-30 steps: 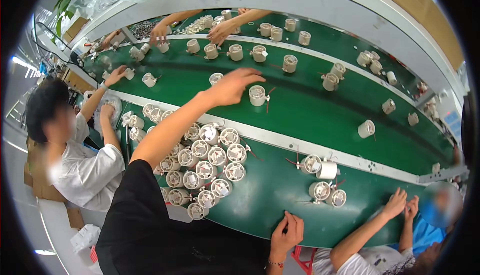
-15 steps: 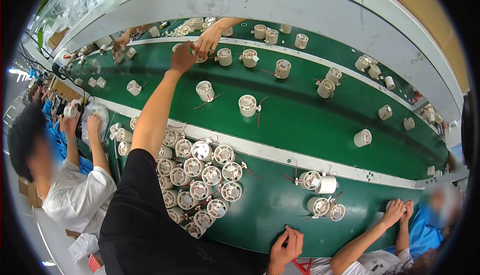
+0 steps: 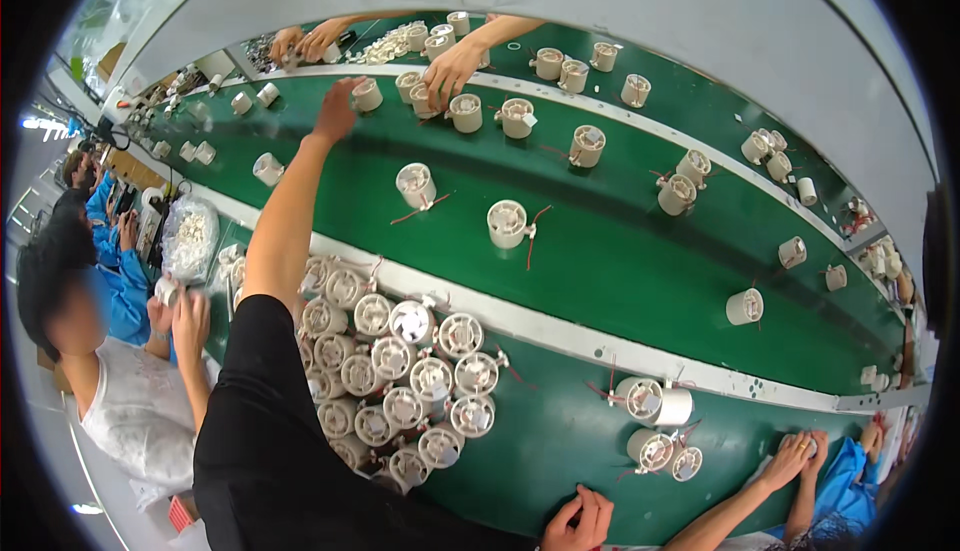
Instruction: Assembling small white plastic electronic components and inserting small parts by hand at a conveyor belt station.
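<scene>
My left hand (image 3: 340, 109) is stretched far across the green belt (image 3: 620, 251), the arm in a black short sleeve. Its fingers are out, slightly blurred, at the left side of a white cylindrical plastic housing (image 3: 367, 96); whether they touch it is unclear. Loosely curled, my right hand (image 3: 580, 519) rests at the near edge of the green table, with nothing visible in it. Beneath my left arm stands a packed cluster of white round spoked housings (image 3: 403, 408), many with red wires. Two similar housings with wires (image 3: 415, 185) (image 3: 507, 224) stand on the belt nearby.
Across the belt, another person's hand (image 3: 452, 76) grips a housing. More housings (image 3: 677, 194) are spread along the belt. Several lie on the near table (image 3: 650, 449), right of centre. Co-workers sit at the left and right. A bag of small white parts (image 3: 190, 236) stands at left.
My left hand has moved left, away from the other person's hand, uncovering housings. My right hand stays at the table edge. The co-worker at left has lowered their hands. The view has shifted slightly.
</scene>
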`<state>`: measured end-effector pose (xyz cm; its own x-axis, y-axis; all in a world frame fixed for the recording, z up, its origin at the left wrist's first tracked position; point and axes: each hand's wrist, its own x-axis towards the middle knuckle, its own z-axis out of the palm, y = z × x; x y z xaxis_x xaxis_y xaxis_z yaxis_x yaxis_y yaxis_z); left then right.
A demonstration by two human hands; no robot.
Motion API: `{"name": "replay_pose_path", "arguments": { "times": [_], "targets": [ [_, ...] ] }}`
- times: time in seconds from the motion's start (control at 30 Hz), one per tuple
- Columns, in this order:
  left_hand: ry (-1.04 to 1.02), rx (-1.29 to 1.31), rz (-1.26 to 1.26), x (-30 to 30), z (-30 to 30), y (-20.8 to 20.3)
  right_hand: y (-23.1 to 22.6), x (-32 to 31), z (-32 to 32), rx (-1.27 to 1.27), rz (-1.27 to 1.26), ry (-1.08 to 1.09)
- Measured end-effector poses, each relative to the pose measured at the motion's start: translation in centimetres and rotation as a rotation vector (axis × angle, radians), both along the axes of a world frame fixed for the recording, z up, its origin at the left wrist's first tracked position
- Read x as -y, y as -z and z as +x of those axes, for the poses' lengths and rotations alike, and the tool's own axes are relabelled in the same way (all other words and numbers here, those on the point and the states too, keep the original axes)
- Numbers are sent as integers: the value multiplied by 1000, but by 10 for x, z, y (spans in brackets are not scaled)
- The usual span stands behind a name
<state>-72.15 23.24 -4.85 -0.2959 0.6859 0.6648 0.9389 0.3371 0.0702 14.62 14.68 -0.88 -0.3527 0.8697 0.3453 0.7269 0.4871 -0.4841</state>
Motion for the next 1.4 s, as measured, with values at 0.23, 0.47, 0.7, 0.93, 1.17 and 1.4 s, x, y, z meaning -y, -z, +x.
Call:
{"name": "replay_pose_path", "arguments": {
  "times": [0.23, 0.47, 0.7, 0.93, 1.17, 1.4],
  "targets": [
    [-185, 125, -120, -36, -4, -3, -15, 4, -5, -19, -117, 99],
    [-417, 105, -163, -25, 49, -51, -18, -1, -15, -36, -91, 86],
    [376, -132, -68, -74, 156, -60, -12, -1, -15, -73, -13, 86],
    [104, -71, -545, -112, 201, -74, 5, 2, 0, -82, 4, 88],
    [-19, -179, -678, -94, 180, -84, 39, 8, 18, -82, 14, 23],
    [664, -39, -674, -64, 365, -175, 21, 0, 6, -224, 34, 36]
  ]
}}
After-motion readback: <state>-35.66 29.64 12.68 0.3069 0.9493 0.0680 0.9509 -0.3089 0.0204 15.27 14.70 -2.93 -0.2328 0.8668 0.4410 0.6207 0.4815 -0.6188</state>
